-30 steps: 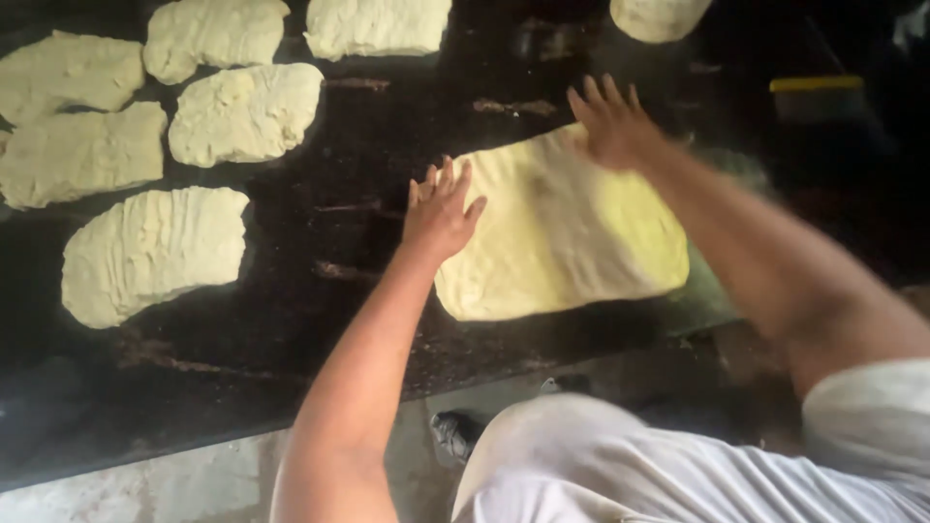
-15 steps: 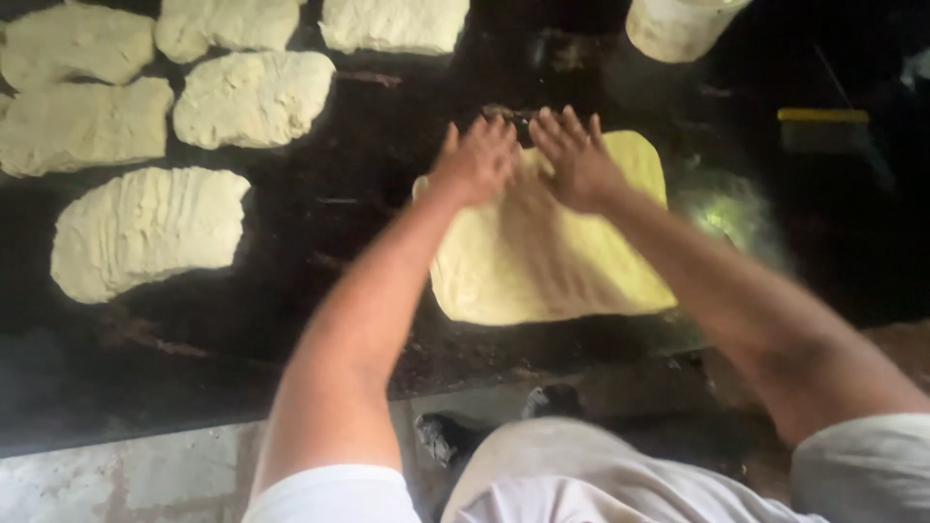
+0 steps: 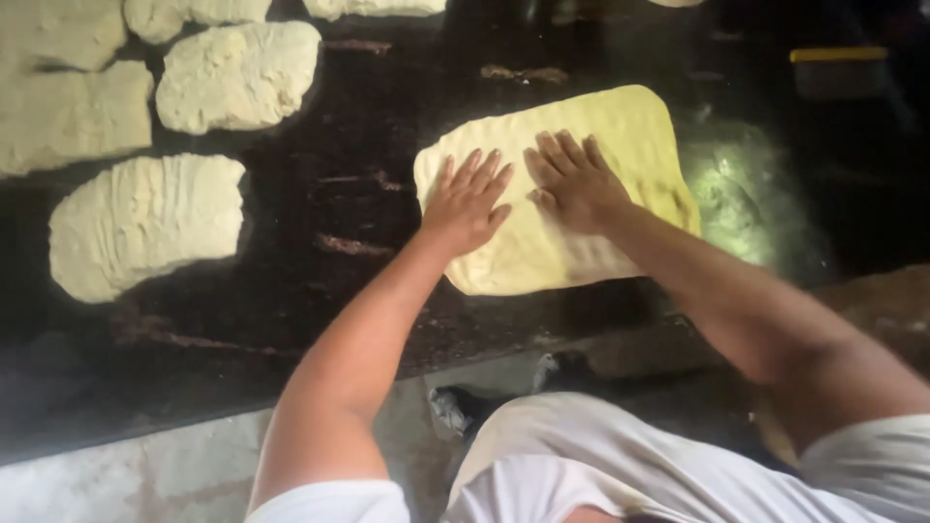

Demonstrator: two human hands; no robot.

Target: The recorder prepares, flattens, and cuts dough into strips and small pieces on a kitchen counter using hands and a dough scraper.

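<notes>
Nearest us lay a pale concrete floor (image 3: 145, 475) and the dark edge of the table (image 3: 291, 329). We laid our left hand (image 3: 468, 201) and right hand (image 3: 574, 179) flat on the yellow dough sheet (image 3: 620, 136), fingers spread wide, holding nothing, the two hands just beside each other. The sheet sat right of the table's middle. Dried dough scraps (image 3: 349, 245) lay between it and the paler pieces (image 3: 145, 223) to the left; we counted at least five, some cut off by the frame. Farther right stood a yellow-edged scraper (image 3: 839, 55).
</notes>
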